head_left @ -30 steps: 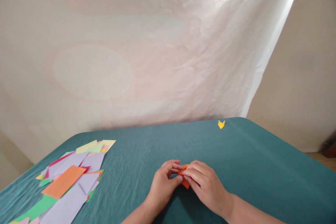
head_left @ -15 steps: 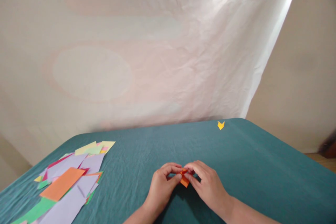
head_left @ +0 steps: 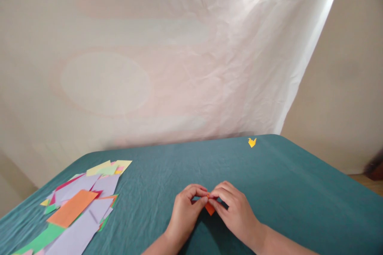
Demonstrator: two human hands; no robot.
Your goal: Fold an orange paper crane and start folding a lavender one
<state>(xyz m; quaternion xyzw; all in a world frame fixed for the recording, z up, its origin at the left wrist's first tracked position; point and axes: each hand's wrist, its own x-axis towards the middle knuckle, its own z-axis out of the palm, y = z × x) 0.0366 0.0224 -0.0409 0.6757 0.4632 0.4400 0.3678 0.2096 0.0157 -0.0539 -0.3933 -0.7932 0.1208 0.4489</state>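
Note:
Between both hands is a small piece of folded orange paper, its lower corner pointing down toward me. My left hand pinches its left side between thumb and fingers. On the other side, my right hand pinches it near the top, the two sets of fingertips almost meeting. The fingers cover most of the upper folds. A small folded yellow paper bird rests near the far edge of the table, beyond my right hand.
Loose coloured paper sheets lie in a spread pile on the left, with an orange sheet on top and a lilac sheet nearer me. A green cloth covers the table. Behind it hangs a pale sheet.
The fingertips have drawn closer together over the top of the orange paper, hiding more of its upper folds. My right hand has shifted slightly. The yellow bird and the pile stay put.

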